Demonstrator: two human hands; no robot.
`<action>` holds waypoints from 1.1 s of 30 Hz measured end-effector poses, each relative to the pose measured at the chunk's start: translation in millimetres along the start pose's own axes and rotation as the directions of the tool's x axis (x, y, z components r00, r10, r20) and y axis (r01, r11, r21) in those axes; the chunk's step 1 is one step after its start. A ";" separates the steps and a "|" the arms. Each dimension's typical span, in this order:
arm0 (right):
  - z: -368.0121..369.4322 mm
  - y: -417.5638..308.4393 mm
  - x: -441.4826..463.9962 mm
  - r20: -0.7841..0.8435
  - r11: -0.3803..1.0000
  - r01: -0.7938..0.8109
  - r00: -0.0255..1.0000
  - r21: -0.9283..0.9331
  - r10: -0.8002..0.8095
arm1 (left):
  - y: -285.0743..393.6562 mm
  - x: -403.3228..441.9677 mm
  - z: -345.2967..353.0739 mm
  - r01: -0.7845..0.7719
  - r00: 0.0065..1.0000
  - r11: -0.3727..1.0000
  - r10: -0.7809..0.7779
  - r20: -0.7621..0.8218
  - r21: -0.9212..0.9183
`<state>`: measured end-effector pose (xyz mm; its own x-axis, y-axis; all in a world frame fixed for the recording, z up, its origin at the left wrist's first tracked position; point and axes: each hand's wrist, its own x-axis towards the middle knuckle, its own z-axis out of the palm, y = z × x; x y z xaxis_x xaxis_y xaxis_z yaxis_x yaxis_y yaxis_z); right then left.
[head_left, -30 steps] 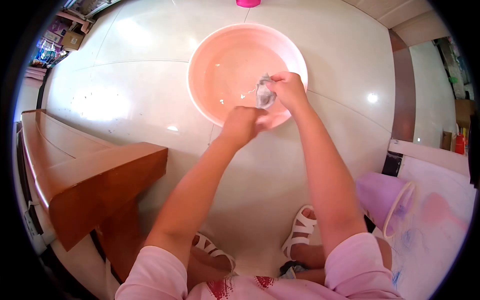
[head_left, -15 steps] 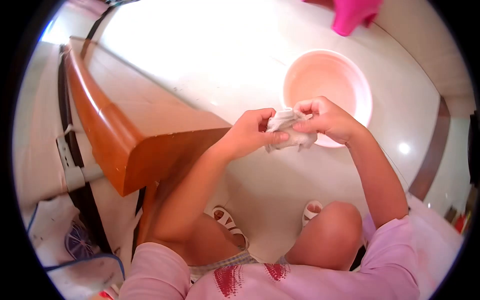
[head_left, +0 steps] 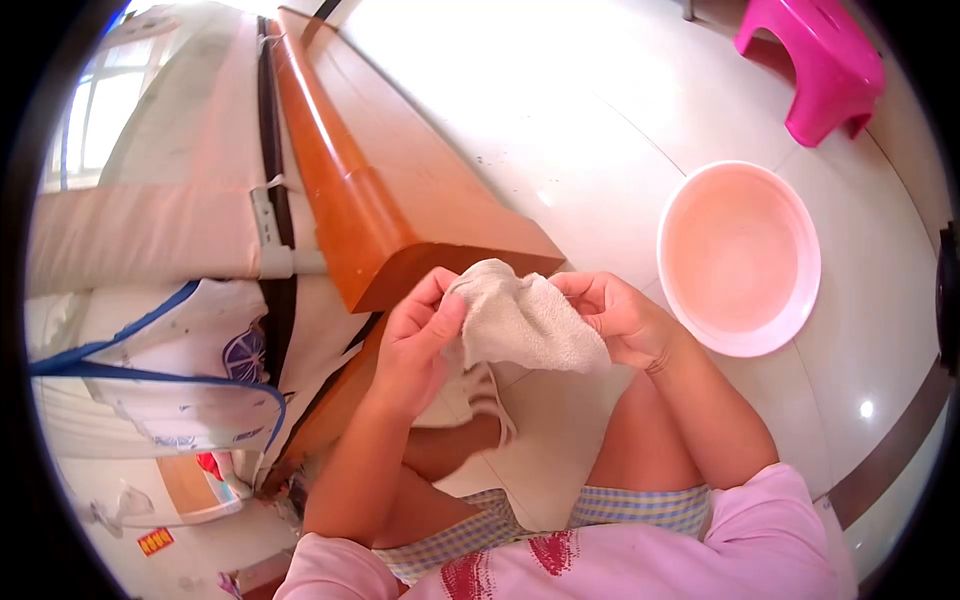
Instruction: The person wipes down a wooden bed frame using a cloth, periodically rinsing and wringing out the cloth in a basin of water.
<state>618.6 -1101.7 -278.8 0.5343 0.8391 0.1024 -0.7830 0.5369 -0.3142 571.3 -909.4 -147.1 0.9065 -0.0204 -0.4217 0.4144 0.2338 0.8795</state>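
A damp, off-white washcloth point(head_left: 530, 320) hangs partly spread between my two hands, above my knees. My left hand point(head_left: 420, 325) pinches its left edge between thumb and fingers. At the opposite edge, my right hand point(head_left: 618, 318) grips the cloth with thumb and fingertips. To the right of the hands, a pale pink-white basin point(head_left: 812, 290) stands on the floor with water in it, apart from both hands.
A wooden bed end point(head_left: 400, 240) with a sharp corner juts in close to my left hand. Mosquito netting with blue trim point(head_left: 235, 380) hangs at left. One pink plastic stool point(head_left: 825, 60) stands on the tiled floor point(head_left: 560, 150) at the far right.
The washcloth was bunched up in front of the basin; now it is opened out between my hands. My view has turned left, so the basin appears farther right, away from the hands.
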 end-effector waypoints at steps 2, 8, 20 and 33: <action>0.9 -3.5 11.6 0.011 0.999 -0.005 1.000 0.037 0.004 | 8.4 -7.8 -9.5 -0.104 0.993 0.982 0.112 -0.039 0.161; 15.6 -12.0 27.7 -0.240 0.995 0.095 0.966 -0.016 -0.096 | 17.2 -15.4 -32.0 -0.124 0.989 0.970 0.138 -0.054 0.210; 94.5 30.3 31.1 -0.394 0.658 0.054 0.764 -0.751 -0.512 | 19.9 -23.8 -27.6 -0.101 0.991 0.982 0.084 0.107 0.161; 110.8 -3.0 55.2 -0.262 0.468 0.165 0.649 -0.868 -0.714 | 25.7 -27.0 -34.0 -0.356 0.806 0.469 0.591 0.012 0.808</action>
<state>615.1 -1047.3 -167.6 0.9895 0.1382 0.0434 -0.0022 0.3137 -0.9495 554.7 -869.8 -120.5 0.9769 0.1106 0.1828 -0.0629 -0.6686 0.7410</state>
